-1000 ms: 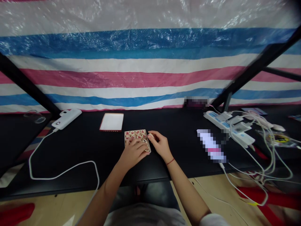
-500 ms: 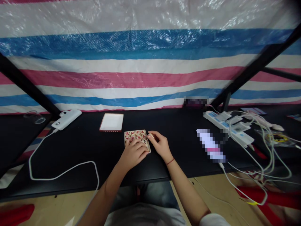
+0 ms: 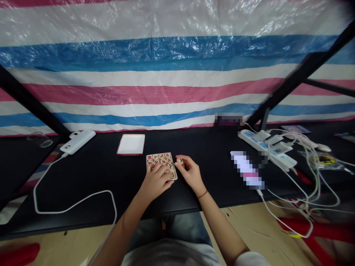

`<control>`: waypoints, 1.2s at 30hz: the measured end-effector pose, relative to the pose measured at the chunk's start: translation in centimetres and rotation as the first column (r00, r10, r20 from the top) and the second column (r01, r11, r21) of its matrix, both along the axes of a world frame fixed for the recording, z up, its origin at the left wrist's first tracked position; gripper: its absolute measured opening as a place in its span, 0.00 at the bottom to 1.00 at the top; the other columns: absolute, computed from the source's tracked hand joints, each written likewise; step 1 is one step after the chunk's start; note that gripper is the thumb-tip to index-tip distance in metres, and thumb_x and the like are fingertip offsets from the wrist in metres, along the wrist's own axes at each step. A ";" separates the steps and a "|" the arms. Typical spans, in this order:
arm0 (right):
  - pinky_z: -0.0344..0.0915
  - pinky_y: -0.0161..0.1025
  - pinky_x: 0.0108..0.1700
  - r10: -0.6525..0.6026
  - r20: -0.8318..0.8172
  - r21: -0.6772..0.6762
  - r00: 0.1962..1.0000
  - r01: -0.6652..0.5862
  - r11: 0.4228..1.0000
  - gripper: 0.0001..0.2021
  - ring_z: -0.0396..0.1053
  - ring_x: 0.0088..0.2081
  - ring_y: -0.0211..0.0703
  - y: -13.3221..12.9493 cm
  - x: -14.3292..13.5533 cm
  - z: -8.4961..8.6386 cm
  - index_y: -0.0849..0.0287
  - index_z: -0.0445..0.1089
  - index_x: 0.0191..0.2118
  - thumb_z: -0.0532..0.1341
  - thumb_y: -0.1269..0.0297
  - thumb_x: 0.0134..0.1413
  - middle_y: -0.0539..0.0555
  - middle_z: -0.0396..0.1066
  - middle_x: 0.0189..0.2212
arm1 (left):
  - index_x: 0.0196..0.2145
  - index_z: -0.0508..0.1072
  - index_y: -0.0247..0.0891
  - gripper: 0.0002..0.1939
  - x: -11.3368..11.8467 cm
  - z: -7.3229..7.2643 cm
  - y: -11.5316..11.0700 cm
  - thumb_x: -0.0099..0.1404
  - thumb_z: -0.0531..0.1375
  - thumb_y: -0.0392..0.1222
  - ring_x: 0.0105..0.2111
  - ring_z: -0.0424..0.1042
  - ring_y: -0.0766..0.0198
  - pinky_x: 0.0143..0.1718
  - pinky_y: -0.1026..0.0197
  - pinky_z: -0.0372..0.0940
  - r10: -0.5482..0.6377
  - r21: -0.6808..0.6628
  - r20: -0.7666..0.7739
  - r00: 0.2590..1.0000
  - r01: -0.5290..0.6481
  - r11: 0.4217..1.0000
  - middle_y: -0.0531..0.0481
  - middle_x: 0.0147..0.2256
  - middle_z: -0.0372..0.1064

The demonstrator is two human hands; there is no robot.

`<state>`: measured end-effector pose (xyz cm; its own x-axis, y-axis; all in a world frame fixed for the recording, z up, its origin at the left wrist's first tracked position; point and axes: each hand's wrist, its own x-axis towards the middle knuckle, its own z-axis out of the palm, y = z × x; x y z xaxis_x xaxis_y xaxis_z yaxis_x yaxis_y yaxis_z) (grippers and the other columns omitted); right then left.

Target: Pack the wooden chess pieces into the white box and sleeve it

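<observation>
A shallow square box point(image 3: 148, 156) holds rows of round xiangqi pieces point(image 3: 163, 161), most showing red characters and a few black ones. My left hand point(image 3: 156, 180) lies over the box's near part, fingers stretched across the pieces and hiding several of them. Just off the box's right side, my right hand point(image 3: 190, 173) pinches one xiangqi piece point(image 3: 180, 161) between thumb and fingers, its marked face partly visible. Behind and to the left, the box's white-lined lid point(image 3: 131, 144) rests with its inside up.
On the black table point(image 3: 91, 173), a white power bank point(image 3: 78, 142) with a cable lies left. At right are a phone point(image 3: 246, 170), a power strip point(image 3: 267, 150) and tangled white cables point(image 3: 310, 195). A striped plastic sheet point(image 3: 155, 92) hangs behind the table.
My right hand has turned the pinched xiangqi piece so its face shows, slightly farther from the box. My left fingers have shifted a little, uncovering more of the near right corner.
</observation>
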<state>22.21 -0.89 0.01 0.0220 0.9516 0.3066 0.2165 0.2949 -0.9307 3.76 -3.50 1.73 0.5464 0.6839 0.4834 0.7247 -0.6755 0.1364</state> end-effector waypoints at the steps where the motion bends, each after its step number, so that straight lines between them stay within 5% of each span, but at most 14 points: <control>1: 0.68 0.36 0.33 0.009 -0.011 0.011 1.000 -0.009 1.000 0.13 0.68 0.30 0.37 -0.3 0.0 -0.1 0.57 0.71 0.42 0.64 0.56 0.54 0.56 0.73 0.40 | 0.36 0.75 0.43 0.05 -0.1 -0.1 0.0 0.65 0.60 0.44 0.47 0.68 0.56 0.48 0.50 0.55 0.003 -0.004 -0.002 1.000 -0.003 1.000 0.49 0.44 0.74; 4: 0.70 0.37 0.36 0.006 -0.037 0.038 0.999 -0.005 0.999 0.11 0.71 0.36 0.40 -1.5 0.2 -0.2 0.57 0.71 0.40 0.64 0.58 0.54 0.60 0.68 0.48 | 0.42 0.76 0.45 0.09 -0.8 0.0 -0.3 0.65 0.61 0.45 0.50 0.66 0.53 0.51 0.48 0.55 0.031 -0.017 0.011 0.999 -0.031 0.999 0.48 0.48 0.72; 8: 0.71 0.38 0.39 -0.007 -0.023 0.058 1.000 0.008 0.998 0.09 0.71 0.42 0.43 -3.1 0.1 0.0 0.55 0.71 0.41 0.61 0.59 0.56 0.59 0.66 0.45 | 0.52 0.72 0.47 0.19 -2.7 0.1 -0.9 0.64 0.61 0.48 0.56 0.61 0.48 0.55 0.45 0.56 0.116 -0.072 0.034 0.993 -0.113 0.991 0.43 0.55 0.66; 13: 0.70 0.42 0.40 0.021 0.186 0.148 0.982 -0.049 0.988 0.09 0.70 0.40 0.44 -4.2 -0.6 0.6 0.55 0.71 0.43 0.60 0.65 0.56 0.57 0.69 0.42 | 0.60 0.65 0.44 0.28 -4.6 -0.7 -1.4 0.63 0.61 0.48 0.62 0.54 0.45 0.60 0.45 0.57 0.136 -0.161 0.057 0.989 -0.126 0.979 0.40 0.62 0.54; 19: 0.68 0.47 0.47 0.017 0.371 0.193 0.928 -0.095 0.977 0.04 0.69 0.44 0.49 -4.3 -1.3 1.4 0.54 0.71 0.37 0.60 0.67 0.55 0.56 0.72 0.39 | 0.59 0.64 0.44 0.24 -4.7 -1.6 -1.3 0.66 0.59 0.46 0.63 0.53 0.48 0.62 0.45 0.58 0.112 -0.206 0.127 0.986 -0.084 0.975 0.40 0.62 0.53; 30: 0.68 0.45 0.50 0.026 0.361 0.143 0.932 -0.083 0.986 0.09 0.69 0.47 0.48 -3.9 -1.3 0.8 0.55 0.71 0.44 0.59 0.65 0.58 0.58 0.69 0.45 | 0.59 0.64 0.42 0.24 -4.3 -1.6 -1.1 0.67 0.57 0.49 0.63 0.53 0.47 0.61 0.44 0.56 0.158 -0.195 0.114 0.981 -0.133 0.972 0.38 0.63 0.52; 36: 0.69 0.40 0.38 -0.043 0.300 0.108 0.953 0.011 0.994 0.11 0.70 0.39 0.44 -3.8 -0.9 0.4 0.55 0.69 0.46 0.59 0.63 0.58 0.59 0.67 0.47 | 0.60 0.62 0.42 0.21 -5.7 -1.0 1.5 0.71 0.50 0.45 0.59 0.60 0.51 0.59 0.47 0.58 0.403 -0.119 0.238 0.884 -0.385 0.915 0.39 0.59 0.61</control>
<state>21.34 -4.69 0.38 -0.0611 0.9144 0.4001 0.4911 0.3765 -0.7855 -1.90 -1.95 0.71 0.0912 0.8525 0.5147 0.8646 -0.3242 0.3839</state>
